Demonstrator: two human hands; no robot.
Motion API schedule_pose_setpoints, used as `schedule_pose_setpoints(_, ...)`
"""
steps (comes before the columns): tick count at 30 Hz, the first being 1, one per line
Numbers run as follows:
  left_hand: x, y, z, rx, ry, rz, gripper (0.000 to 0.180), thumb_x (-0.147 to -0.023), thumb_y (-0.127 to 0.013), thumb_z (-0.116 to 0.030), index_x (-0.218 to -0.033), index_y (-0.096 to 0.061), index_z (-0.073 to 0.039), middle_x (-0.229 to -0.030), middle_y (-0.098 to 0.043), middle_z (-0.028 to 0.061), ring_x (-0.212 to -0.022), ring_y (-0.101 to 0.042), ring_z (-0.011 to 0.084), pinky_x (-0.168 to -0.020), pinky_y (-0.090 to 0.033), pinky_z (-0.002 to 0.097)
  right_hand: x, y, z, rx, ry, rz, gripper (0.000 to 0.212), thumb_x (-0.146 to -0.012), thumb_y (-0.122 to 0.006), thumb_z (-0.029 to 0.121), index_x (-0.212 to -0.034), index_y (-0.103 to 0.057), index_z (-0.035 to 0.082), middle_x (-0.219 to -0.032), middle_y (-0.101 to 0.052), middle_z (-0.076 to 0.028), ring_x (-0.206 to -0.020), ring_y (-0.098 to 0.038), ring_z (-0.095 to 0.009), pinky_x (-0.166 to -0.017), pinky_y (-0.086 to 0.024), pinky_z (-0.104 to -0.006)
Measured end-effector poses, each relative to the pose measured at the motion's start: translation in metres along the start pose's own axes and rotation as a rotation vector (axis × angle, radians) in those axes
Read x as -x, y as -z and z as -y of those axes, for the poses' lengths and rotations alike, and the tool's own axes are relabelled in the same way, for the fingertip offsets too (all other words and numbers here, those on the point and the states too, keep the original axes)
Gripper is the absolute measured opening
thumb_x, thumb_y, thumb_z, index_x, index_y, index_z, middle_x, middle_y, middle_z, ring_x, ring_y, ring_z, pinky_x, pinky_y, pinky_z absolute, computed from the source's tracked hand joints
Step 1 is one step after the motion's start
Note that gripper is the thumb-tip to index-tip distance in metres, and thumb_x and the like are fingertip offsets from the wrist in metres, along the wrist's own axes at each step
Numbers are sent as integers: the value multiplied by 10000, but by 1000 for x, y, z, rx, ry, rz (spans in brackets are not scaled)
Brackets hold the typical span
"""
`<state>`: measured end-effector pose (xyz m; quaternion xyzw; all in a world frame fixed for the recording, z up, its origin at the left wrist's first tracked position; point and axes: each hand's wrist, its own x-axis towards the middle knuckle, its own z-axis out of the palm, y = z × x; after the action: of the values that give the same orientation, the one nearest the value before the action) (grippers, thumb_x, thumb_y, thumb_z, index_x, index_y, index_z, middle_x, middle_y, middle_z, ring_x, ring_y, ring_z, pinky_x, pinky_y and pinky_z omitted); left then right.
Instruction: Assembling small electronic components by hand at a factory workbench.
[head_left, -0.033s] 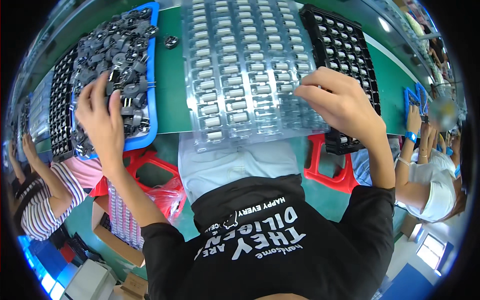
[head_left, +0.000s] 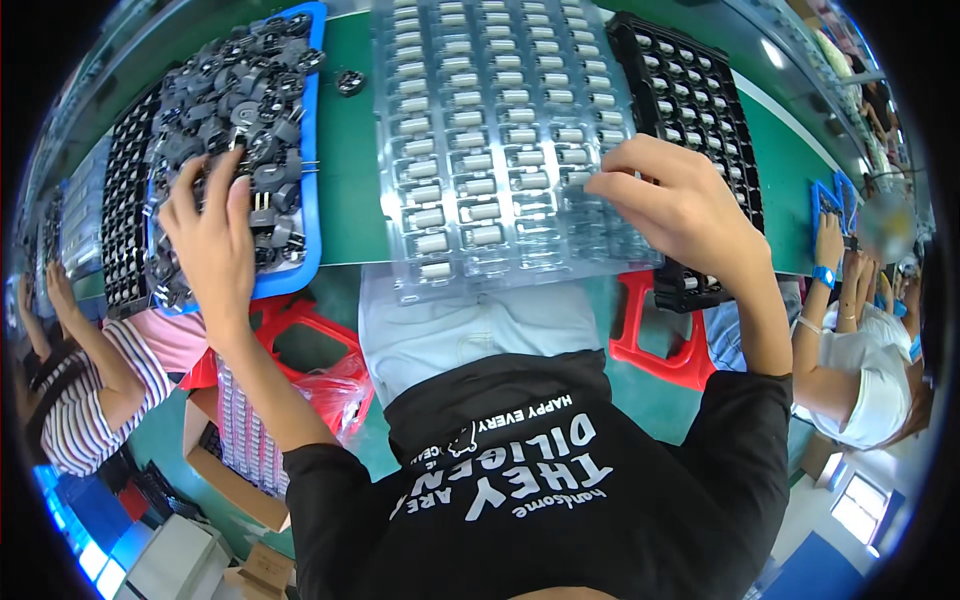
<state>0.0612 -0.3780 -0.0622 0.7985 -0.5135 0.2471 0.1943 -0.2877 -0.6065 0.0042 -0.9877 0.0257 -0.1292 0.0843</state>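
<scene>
My left hand (head_left: 212, 225) reaches over a blue-rimmed bin (head_left: 313, 190) heaped with small grey and black round parts (head_left: 215, 90) with metal pins. Its thumb and fingers are spread apart among the parts, and nothing shows between them. A clear plastic blister tray (head_left: 392, 180) lies in front of me, with rows of white-and-silver cylindrical pieces (head_left: 475, 161) in its pockets. Over the tray's right side, my right hand (head_left: 690, 200) is closed, with thumb and fingers drawn together. Whatever it pinches is hidden by the fingers. Several pockets beside it hold no white cylinder.
A black tray (head_left: 745, 150) of similar cylinders lies right of the clear tray. One loose dark part (head_left: 350, 82) rests on the green tabletop (head_left: 345, 200). Red stools (head_left: 690, 360) stand below the table edge. Other people work at both sides, including one in a striped shirt (head_left: 90, 430).
My left hand's index finger has shifted slightly up and away from the thumb over the parts. The table things appear a little further right. My right hand stays almost in place.
</scene>
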Motion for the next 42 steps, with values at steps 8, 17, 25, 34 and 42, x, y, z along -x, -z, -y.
schedule_pose_setpoints(8,-6,0,-3,9,76,7,211,-891,-668,-269,-1018,-644,-102,-1065,-579,119,-973,-539,324,-814,-458,418,-18,-13,-6,-63,-6,134,221,-716,-676,-3,-930,-644,44,-923,-567,-83,-744,-609,-250,-636,-511,-354)
schedule_pose_setpoints(17,-10,-3,3,200,101,-104,120,-875,-682,-123,-954,-657,-36,-896,-633,119,-804,-628,292,-719,-495,374,-20,-11,-8,-5,122,120,233,-694,-691,-15,-893,-573,15,-964,-604,-92,-804,-608,-284,-658,-514,-374)
schedule_pose_setpoints(25,-17,7,14,151,89,-326,127,-896,-687,-143,-950,-697,-29,-910,-637,83,-785,-620,205,-652,-496,310,-14,-12,-2,-117,13,-43,264,-677,-702,-50,-898,-578,24,-924,-603,-108,-757,-631,-273,-619,-511,-346)
schedule_pose_setpoints(34,-43,30,-73,2014,545,35,345,-993,-492,-129,-1259,-541,86,-1030,-549,118,-776,-504,119,-432,-329,189,-18,-13,16,-275,-11,-155,237,-671,-677,-84,-873,-584,-1,-904,-615,-115,-744,-645,-241,-618,-514,-316)
schedule_pose_setpoints(42,-12,15,-140,2366,466,567,459,-861,-690,-59,-1241,-452,36,-1144,-563,247,-672,-539,122,-428,-354,164,-27,-5,42,-701,-53,-247,249,-779,-639,-117,-1016,-600,-52,-1018,-625,-198,-791,-695,-225,-662,-576,-289)
